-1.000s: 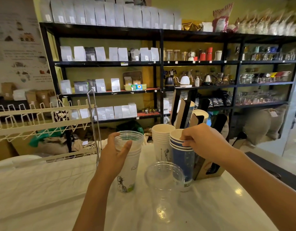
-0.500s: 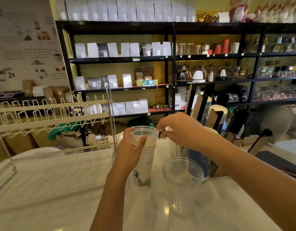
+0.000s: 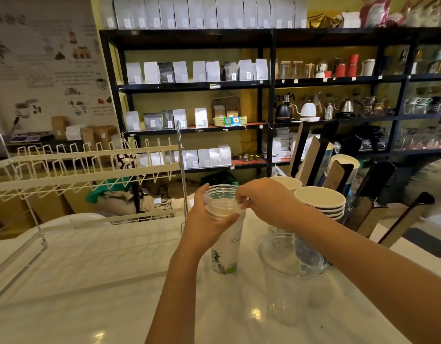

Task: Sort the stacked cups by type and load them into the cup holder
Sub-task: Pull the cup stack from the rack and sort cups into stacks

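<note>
white printed cup stack [image 3: 227, 247]

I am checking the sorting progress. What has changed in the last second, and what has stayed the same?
The right hand left the blue paper cups and moved left to the printed cup stack; its fingers now pinch the rim of the top clear cup. The left hand still grips that stack. The empty clear cup in front has not moved.

left hand [image 3: 206, 225] gripping, right hand [image 3: 264, 199] pinching
</note>
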